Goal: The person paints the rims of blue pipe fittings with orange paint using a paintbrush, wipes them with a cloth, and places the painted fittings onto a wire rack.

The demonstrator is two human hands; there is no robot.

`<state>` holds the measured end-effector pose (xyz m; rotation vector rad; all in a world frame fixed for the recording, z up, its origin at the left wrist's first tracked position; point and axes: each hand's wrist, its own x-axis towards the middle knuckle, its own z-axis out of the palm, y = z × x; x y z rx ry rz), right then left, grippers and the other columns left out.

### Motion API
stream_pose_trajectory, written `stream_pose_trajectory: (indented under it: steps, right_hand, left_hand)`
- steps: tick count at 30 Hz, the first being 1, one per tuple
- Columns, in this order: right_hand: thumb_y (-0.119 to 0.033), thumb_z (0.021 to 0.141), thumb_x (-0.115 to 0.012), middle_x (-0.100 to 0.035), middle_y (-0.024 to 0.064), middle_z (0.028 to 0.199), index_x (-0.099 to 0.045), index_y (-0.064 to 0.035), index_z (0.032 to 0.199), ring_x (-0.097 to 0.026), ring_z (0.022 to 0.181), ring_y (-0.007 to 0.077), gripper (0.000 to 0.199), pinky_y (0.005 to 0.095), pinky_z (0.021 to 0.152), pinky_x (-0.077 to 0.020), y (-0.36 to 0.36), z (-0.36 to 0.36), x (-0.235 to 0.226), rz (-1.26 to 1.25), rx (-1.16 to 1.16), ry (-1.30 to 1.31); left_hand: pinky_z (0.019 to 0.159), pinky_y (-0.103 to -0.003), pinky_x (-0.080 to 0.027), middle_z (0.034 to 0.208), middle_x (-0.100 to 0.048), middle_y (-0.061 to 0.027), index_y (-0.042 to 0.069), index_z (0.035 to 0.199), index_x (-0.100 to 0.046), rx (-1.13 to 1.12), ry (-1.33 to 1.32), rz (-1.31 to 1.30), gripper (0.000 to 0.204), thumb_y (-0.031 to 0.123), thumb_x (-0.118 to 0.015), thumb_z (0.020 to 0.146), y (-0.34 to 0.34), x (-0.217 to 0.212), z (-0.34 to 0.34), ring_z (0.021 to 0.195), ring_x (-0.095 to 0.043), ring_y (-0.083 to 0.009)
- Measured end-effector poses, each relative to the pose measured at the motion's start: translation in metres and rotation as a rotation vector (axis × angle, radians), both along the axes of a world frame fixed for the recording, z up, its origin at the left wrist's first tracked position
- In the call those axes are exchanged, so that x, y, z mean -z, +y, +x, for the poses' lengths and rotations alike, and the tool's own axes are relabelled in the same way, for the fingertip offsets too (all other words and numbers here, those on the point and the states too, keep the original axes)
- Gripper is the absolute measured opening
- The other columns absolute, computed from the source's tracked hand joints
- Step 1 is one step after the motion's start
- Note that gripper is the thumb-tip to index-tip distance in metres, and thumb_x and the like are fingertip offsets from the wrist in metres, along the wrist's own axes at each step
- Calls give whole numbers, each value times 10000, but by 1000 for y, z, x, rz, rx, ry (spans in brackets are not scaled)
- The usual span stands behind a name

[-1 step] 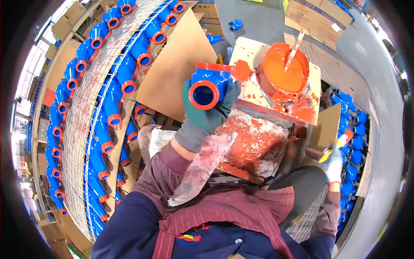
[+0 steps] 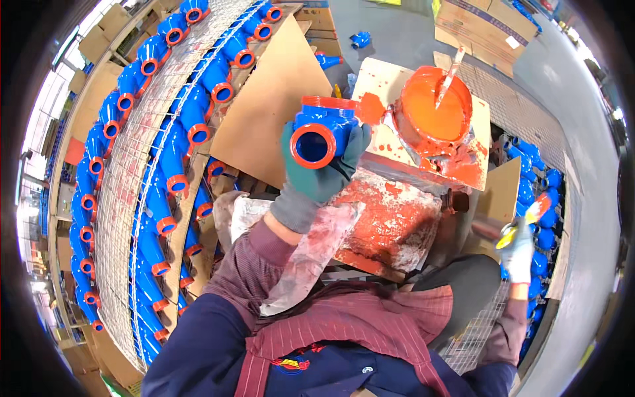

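My left hand (image 2: 316, 173), in a dark green glove with a grey cuff, is closed around a blue valve body (image 2: 338, 132). Orange-red paint covers the rims of the valve body, and one round opening faces me. Off to the right, my right hand (image 2: 518, 261) wears a pale glove and grips a paintbrush (image 2: 539, 208) with orange-red on its tip. A blurred dark brown piece juts left from that hand; whether it belongs to the brush I cannot tell. Beyond the valve body stands a pot of orange paint (image 2: 433, 109) with a stained stick (image 2: 451, 78) in it.
Rows of blue valve bodies (image 2: 192, 119) with red rims line a wire mesh rack (image 2: 126, 192) on the left. More blue castings (image 2: 544, 241) stand at right beside a cardboard sheet (image 2: 499, 192). A paint-smeared board (image 2: 390, 225) lies before me. Cardboard boxes (image 2: 486, 33) stand farther back.
My right hand and the paintbrush have shifted a little to the right. My left hand and the valve body stay almost where they were.
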<state>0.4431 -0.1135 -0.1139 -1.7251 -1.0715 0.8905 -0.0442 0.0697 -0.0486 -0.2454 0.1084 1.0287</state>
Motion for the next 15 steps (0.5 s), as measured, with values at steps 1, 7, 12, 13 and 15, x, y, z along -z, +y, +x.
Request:
stream_pose_trajectory:
  steps: [1,7,12,13,15]
  right_hand:
    - [-62,763,-669,-504,27,817,-493,-89,1056,-502,733,159,343,278,679,-457,-2,-39,-68,77,-80,-406]
    - [-160,611,-790,-507,110,1128,-403,-90,1067,-509,967,199,601,323,869,-434,-61,-154,-222,352,-206,-385]
    - [-414,558,-899,-593,199,1139,-471,-66,1166,-637,972,258,821,342,853,-541,-79,-238,-194,384,-127,272]
    - [-397,580,-887,-591,217,1164,-475,-77,1174,-643,984,269,791,346,843,-552,-76,-248,-183,375,-178,421]
    - [-355,620,-865,-588,248,1200,-481,-94,1178,-652,994,293,726,356,826,-570,-65,-266,-163,379,-253,644]
  left_hand:
    - [974,-441,-551,1316,-524,-225,22,1347,-480,29,-60,46,793,567,-681,806,-3,-6,3,1199,-536,-398]
    - [875,-389,-588,1322,-506,-217,3,1351,-464,80,-158,124,657,305,-742,839,-19,-21,7,1231,-513,-379]
    - [674,-278,-578,1303,-532,-138,80,1368,-453,246,-347,319,686,486,-672,861,-32,-25,-4,1144,-571,-277]
    - [613,-261,-543,1304,-531,-136,94,1384,-430,231,-250,262,748,559,-657,844,-41,-38,-4,1111,-589,-262]
    - [596,-261,-533,1314,-524,-136,98,1391,-424,76,-31,331,767,586,-643,840,-53,-53,-7,1105,-591,-258]
